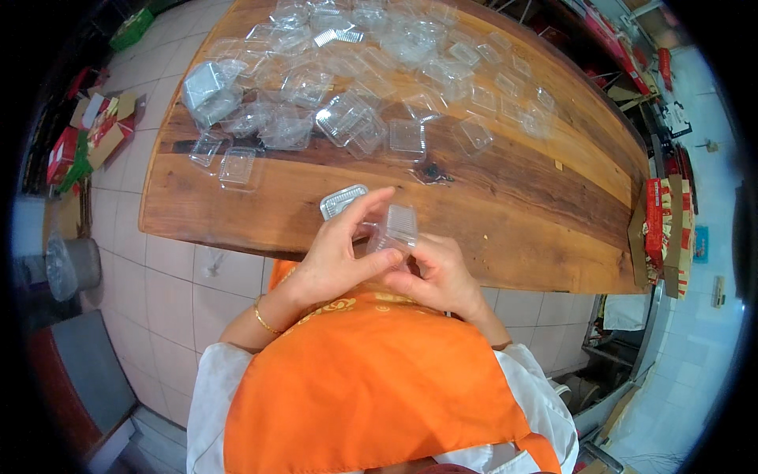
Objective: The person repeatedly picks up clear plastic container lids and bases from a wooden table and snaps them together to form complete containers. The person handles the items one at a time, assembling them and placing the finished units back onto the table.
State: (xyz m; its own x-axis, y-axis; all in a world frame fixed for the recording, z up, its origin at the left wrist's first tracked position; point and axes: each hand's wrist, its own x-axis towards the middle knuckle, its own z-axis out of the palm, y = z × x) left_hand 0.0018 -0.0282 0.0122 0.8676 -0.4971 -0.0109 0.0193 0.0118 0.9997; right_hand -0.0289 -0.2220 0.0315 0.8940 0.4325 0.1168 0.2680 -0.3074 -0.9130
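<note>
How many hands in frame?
2: left hand at the left of the clear plastic container, right hand at its lower right. Both partly hidden; no third shows.

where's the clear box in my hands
Near the head view's centre, the clear box is between your left hand and right hand, at the near edge of the wooden table.
</note>
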